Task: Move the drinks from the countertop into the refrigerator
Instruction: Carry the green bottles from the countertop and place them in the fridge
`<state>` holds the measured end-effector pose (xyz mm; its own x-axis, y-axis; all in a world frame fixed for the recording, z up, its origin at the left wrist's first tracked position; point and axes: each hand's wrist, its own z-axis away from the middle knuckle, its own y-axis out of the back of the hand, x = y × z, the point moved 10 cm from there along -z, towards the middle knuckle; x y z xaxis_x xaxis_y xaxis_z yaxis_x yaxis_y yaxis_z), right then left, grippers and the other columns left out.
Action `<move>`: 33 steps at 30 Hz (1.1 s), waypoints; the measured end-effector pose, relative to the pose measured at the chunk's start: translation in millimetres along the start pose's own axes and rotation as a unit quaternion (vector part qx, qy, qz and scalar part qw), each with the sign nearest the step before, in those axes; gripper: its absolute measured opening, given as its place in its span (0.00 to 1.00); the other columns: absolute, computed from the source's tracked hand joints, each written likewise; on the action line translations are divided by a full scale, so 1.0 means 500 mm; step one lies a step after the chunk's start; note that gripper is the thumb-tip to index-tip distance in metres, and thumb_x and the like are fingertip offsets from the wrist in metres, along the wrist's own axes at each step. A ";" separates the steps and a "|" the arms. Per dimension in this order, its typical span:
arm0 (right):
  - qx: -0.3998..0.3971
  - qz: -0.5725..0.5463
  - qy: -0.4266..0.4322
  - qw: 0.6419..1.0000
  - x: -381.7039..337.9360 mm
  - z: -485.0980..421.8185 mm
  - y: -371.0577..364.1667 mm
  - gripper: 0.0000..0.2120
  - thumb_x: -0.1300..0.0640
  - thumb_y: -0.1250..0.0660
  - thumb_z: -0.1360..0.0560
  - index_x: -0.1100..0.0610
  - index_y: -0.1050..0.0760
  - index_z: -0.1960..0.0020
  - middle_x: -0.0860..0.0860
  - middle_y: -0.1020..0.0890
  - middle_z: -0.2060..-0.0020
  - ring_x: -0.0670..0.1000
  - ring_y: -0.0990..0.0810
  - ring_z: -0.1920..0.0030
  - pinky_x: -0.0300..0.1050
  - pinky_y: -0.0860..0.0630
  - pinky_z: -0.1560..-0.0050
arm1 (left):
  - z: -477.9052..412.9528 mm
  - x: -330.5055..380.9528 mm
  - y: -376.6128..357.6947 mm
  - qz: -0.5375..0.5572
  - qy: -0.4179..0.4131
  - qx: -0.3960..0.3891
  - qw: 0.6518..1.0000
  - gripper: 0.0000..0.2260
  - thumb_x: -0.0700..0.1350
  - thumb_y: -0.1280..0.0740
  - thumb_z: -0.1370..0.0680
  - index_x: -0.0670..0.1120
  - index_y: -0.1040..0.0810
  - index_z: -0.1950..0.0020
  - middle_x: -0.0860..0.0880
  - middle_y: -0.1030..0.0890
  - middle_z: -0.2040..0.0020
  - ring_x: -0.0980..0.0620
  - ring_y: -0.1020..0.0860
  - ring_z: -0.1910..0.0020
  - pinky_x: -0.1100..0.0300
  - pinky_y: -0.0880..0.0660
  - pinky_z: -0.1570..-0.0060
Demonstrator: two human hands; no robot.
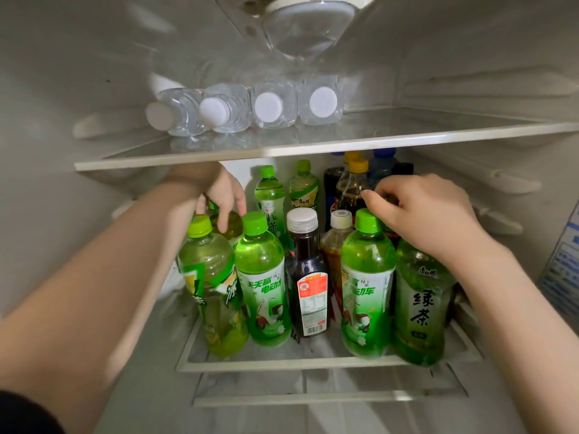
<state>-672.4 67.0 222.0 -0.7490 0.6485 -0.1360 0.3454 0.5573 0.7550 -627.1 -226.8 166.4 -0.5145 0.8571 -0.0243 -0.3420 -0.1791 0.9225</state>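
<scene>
Now, inside the fridge (47, 89), left hand (222, 195) fingers pinch a yellow bottle (233, 228), right hand (423, 211) fingers clutch a green bottle (419, 296).

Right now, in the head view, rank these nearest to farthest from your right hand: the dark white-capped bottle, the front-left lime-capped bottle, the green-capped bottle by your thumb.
1. Green-capped bottle, just left of the right hand, by its thumb.
2. Dark white-capped bottle, front middle.
3. Lime-capped bottle, front left.
</scene>
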 end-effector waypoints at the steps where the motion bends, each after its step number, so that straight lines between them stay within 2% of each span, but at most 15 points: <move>1: 0.001 0.000 -0.001 1.000 -0.001 0.001 0.000 0.19 0.39 0.45 0.24 0.50 0.24 0.60 0.45 0.27 0.74 0.50 0.31 0.70 0.38 0.44 0.73 | 0.004 0.007 -0.013 0.001 -0.006 -0.033 0.999 0.22 0.31 0.27 0.31 0.49 0.26 0.41 0.44 0.26 0.35 0.40 0.21 0.43 0.58 0.20 0.61; 4: 0.001 0.001 -0.004 1.000 -0.001 0.004 0.001 0.18 0.39 0.44 0.23 0.49 0.24 0.59 0.45 0.29 0.74 0.51 0.31 0.69 0.38 0.44 0.73 | -0.002 0.028 -0.003 0.053 -0.035 -0.020 0.998 0.18 0.33 0.27 0.29 0.51 0.25 0.46 0.40 0.27 0.35 0.38 0.20 0.48 0.48 0.21 0.51; 5: 0.000 0.001 -0.004 1.000 -0.002 0.004 0.001 0.18 0.39 0.45 0.23 0.49 0.24 0.59 0.45 0.29 0.74 0.51 0.31 0.69 0.38 0.44 0.73 | -0.005 0.032 0.003 0.076 -0.039 -0.006 0.996 0.17 0.35 0.28 0.28 0.51 0.25 0.44 0.39 0.26 0.36 0.38 0.19 0.51 0.49 0.19 0.54; 6: 0.001 0.002 -0.004 1.000 -0.003 0.004 0.001 0.18 0.39 0.45 0.23 0.49 0.24 0.59 0.45 0.29 0.74 0.51 0.31 0.69 0.38 0.44 0.73 | -0.008 0.037 0.009 0.093 -0.043 0.015 0.995 0.17 0.36 0.28 0.27 0.49 0.25 0.41 0.40 0.24 0.39 0.41 0.19 0.56 0.53 0.18 0.62; 8: 0.000 0.006 -0.003 1.000 -0.004 0.004 0.002 0.19 0.39 0.46 0.23 0.50 0.25 0.61 0.45 0.28 0.74 0.51 0.30 0.69 0.39 0.44 0.73 | -0.018 0.047 0.028 0.098 -0.052 0.063 0.992 0.18 0.42 0.28 0.26 0.46 0.26 0.38 0.46 0.24 0.51 0.50 0.22 0.65 0.64 0.23 0.75; 9: 0.000 0.008 -0.001 1.000 -0.005 0.005 0.001 0.20 0.39 0.46 0.23 0.51 0.26 0.62 0.46 0.28 0.74 0.52 0.30 0.69 0.39 0.44 0.73 | -0.021 0.052 0.037 0.083 -0.053 0.088 0.991 0.18 0.45 0.28 0.26 0.45 0.26 0.38 0.48 0.25 0.56 0.51 0.24 0.67 0.66 0.25 0.77; 11: 0.003 0.009 0.001 1.000 -0.006 0.007 0.003 0.21 0.39 0.46 0.23 0.52 0.29 0.65 0.47 0.28 0.75 0.52 0.29 0.69 0.40 0.44 0.73 | -0.031 0.060 0.048 0.044 -0.047 0.115 0.991 0.20 0.51 0.30 0.25 0.43 0.28 0.38 0.46 0.23 0.61 0.48 0.21 0.66 0.61 0.25 0.74; 13: 0.008 0.012 0.005 1.000 -0.009 0.009 0.004 0.22 0.40 0.46 0.23 0.53 0.30 0.66 0.48 0.28 0.75 0.53 0.29 0.69 0.40 0.44 0.73 | -0.037 0.065 0.054 0.001 -0.037 0.126 0.991 0.23 0.56 0.33 0.24 0.40 0.29 0.39 0.40 0.18 0.58 0.41 0.17 0.61 0.55 0.21 0.65; 16: 0.007 0.015 0.009 1.000 -0.010 0.009 0.004 0.22 0.40 0.47 0.23 0.54 0.28 0.64 0.48 0.27 0.74 0.54 0.27 0.68 0.39 0.43 0.73 | -0.050 0.067 0.055 -0.014 -0.025 0.117 0.993 0.27 0.59 0.34 0.25 0.39 0.30 0.38 0.36 0.18 0.52 0.40 0.16 0.58 0.48 0.19 0.58; 18: 0.007 0.015 0.015 1.000 -0.012 0.009 0.003 0.22 0.40 0.48 0.23 0.53 0.27 0.64 0.49 0.27 0.74 0.54 0.26 0.67 0.40 0.43 0.73 | -0.057 0.059 0.044 0.028 -0.019 0.084 0.996 0.27 0.54 0.29 0.26 0.43 0.34 0.34 0.38 0.22 0.48 0.43 0.18 0.60 0.49 0.19 0.58; 21: 0.010 0.016 0.020 1.000 -0.014 0.010 0.003 0.23 0.39 0.50 0.24 0.54 0.27 0.64 0.49 0.27 0.74 0.54 0.26 0.67 0.40 0.44 0.73 | -0.062 0.050 0.038 0.067 -0.029 0.072 0.995 0.32 0.39 0.24 0.31 0.48 0.36 0.33 0.43 0.26 0.56 0.49 0.22 0.67 0.59 0.23 0.75; 23: 0.010 0.016 0.023 1.000 -0.014 0.010 0.003 0.23 0.39 0.50 0.25 0.53 0.26 0.63 0.49 0.26 0.74 0.55 0.26 0.67 0.40 0.44 0.73 | -0.062 0.056 0.043 0.059 -0.053 0.086 0.993 0.31 0.36 0.23 0.33 0.46 0.34 0.35 0.43 0.26 0.60 0.50 0.24 0.70 0.62 0.26 0.79; 27: 0.003 0.015 0.023 1.000 -0.013 0.009 0.000 0.23 0.39 0.50 0.24 0.54 0.30 0.66 0.49 0.28 0.75 0.54 0.27 0.68 0.41 0.44 0.73 | -0.059 0.070 0.053 0.063 -0.092 0.111 0.987 0.30 0.31 0.25 0.33 0.44 0.33 0.36 0.45 0.30 0.65 0.49 0.27 0.73 0.64 0.29 0.82; 30: 0.002 0.015 0.024 1.000 -0.013 0.011 0.001 0.23 0.39 0.51 0.25 0.54 0.32 0.67 0.49 0.29 0.75 0.53 0.28 0.69 0.41 0.45 0.73 | -0.059 0.078 0.064 0.046 -0.107 0.135 0.984 0.29 0.29 0.26 0.34 0.44 0.30 0.37 0.46 0.28 0.66 0.51 0.27 0.74 0.66 0.31 0.83; 33: 0.001 0.010 0.025 1.000 -0.014 0.013 0.004 0.24 0.38 0.53 0.26 0.53 0.31 0.67 0.48 0.29 0.76 0.51 0.29 0.70 0.41 0.44 0.73 | -0.065 0.078 0.065 0.069 -0.115 0.133 0.982 0.27 0.29 0.25 0.34 0.44 0.29 0.39 0.45 0.27 0.63 0.49 0.25 0.72 0.63 0.26 0.78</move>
<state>-662.9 66.6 220.3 -0.7698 0.6321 -0.0890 0.3608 0.5459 0.7562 -683.9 -215.1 183.0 -0.3393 0.9255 0.1684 -0.0480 -0.1958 0.9795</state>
